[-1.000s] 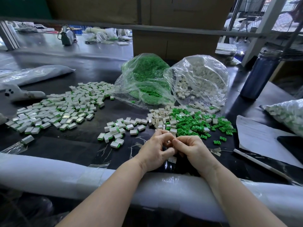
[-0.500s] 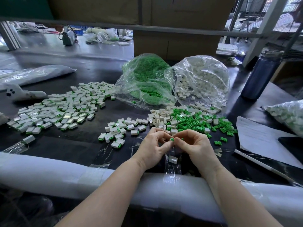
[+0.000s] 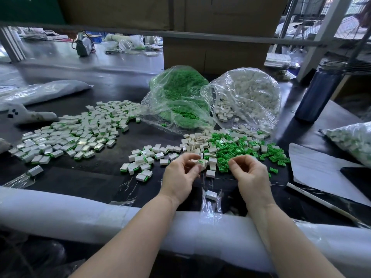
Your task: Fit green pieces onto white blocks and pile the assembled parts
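At frame centre the left hand (image 3: 181,173) pinches a white block (image 3: 201,163) with a green piece (image 3: 200,161) seated on top; press it flush before piling. The right hand (image 3: 249,171), fingers curled with nothing visible in its grip, hovers beside the loose green pieces (image 3: 241,149) on the surface (image 3: 90,177)

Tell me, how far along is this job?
Done: a big spread of assembled parts lies at the left, with a smaller batch nearer the middle. In hand: the left hand holds a white block with a green piece on it; the right hand looks empty. Left: loose blocks and green pieces, plus two well-filled bags. Plenty remains.
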`<control>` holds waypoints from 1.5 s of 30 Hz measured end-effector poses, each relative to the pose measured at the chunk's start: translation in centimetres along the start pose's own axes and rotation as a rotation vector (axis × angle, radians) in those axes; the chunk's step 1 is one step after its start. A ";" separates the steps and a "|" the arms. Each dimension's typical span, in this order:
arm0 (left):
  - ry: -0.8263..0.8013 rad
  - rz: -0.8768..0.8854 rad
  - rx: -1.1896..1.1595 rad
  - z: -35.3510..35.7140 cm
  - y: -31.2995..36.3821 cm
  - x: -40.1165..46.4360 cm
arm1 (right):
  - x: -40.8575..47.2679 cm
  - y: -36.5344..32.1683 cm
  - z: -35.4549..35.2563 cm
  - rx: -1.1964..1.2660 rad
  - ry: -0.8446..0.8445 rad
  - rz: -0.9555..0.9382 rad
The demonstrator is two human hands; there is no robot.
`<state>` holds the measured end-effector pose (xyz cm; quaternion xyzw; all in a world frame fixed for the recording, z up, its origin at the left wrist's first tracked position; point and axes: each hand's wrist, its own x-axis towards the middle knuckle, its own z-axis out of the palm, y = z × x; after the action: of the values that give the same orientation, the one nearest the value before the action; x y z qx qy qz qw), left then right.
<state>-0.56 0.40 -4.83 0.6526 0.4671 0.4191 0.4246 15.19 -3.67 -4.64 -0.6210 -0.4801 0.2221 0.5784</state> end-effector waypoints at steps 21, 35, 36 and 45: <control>0.198 -0.148 0.595 -0.1 -0.3 0.5 | 0.8 0.9 -0.8 -0.259 0.198 0.248; -0.167 0.315 0.799 1.2 -0.7 0.0 | 0.1 0.4 1.0 -0.750 -0.138 -0.085; -0.181 0.320 0.806 1.3 -0.8 0.0 | 0.1 0.6 1.1 -0.781 -0.169 -0.092; -0.140 0.330 0.710 1.1 -0.7 0.0 | 0.2 0.5 1.3 -0.872 -0.045 -0.213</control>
<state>0.36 0.37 -5.78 0.8521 0.4419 0.2486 0.1302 14.36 -2.74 -5.38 -0.7489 -0.6026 -0.0483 0.2715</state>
